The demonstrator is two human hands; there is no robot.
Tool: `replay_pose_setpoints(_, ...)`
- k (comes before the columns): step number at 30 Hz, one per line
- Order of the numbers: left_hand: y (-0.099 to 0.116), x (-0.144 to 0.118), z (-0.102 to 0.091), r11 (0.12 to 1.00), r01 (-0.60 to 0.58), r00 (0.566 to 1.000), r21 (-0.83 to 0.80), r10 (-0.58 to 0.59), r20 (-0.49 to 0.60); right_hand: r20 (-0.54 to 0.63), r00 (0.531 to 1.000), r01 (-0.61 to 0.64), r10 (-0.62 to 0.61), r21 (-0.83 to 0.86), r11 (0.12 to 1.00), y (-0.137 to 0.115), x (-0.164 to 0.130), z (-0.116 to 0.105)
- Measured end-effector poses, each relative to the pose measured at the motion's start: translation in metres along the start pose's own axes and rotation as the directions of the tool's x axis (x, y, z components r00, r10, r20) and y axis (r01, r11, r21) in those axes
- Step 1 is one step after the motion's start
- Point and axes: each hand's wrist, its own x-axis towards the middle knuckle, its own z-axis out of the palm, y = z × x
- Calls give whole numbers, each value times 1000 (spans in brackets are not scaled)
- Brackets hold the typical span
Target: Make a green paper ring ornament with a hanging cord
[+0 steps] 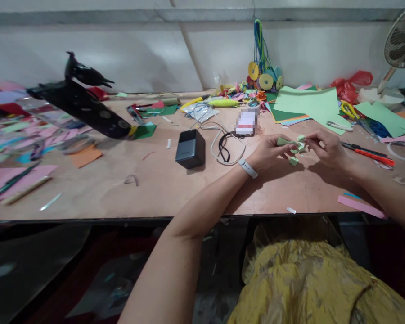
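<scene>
My left hand (268,151), with a pale band on its wrist, grips a small light green folded paper piece (293,146) above the right part of the table. The piece has several boxy folded tabs, one hanging low under the fingers. Facing it from the right, my right hand (325,147) pinches the edge of the same paper between thumb and fingertips. Parts of the paper are hidden behind the fingers. Behind my hands lie light green paper sheets (307,104). Near my right wrist are a dark cutting tool (362,149) and a red-orange tool (374,159).
A dark box-shaped device (190,149) and a looped cable (216,135) are left of my hands, near a phone (246,121). Yellow-handled scissors (349,110) lie at the right. A black bird figure (84,74) and paper scraps occupy the left. A fan (403,40) stands back right.
</scene>
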Motion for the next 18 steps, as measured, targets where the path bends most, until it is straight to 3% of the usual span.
replay_pose_setpoints(7, -7, -1, -2, 995, -104, 992, 1, 104, 70, 46, 976, 217, -214, -90, 972, 2, -5, 4)
replay_pose_setpoints(18, -18, 3, -6, 970, -201, 979, 134, 194, 68, 37, 914, 402, -404, -211, 891, 7, -5, 3)
